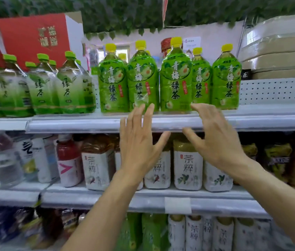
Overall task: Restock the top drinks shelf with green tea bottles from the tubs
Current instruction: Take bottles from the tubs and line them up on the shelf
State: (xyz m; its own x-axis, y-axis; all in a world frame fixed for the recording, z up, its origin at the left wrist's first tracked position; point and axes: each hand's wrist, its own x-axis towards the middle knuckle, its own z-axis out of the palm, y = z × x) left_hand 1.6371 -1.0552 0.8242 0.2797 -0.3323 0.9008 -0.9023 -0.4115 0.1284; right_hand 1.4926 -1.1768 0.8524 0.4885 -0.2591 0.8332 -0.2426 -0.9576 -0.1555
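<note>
Several green tea bottles with bright green labels and yellow caps stand in a row on the top shelf (251, 120). One of them (176, 78) stands at the shelf's front edge, between my two hands. My left hand (139, 142) is raised below it on the left, fingers spread and straight, holding nothing. My right hand (213, 136) is raised on the right, fingers spread, also empty. Neither hand touches a bottle. No tub is in view.
Paler green tea bottles with green caps (39, 87) fill the top shelf's left part. A red box (34, 37) sits behind them. Wrapped beige packs (275, 51) are stacked at the right. White-labelled tea bottles (188, 163) line the shelf below.
</note>
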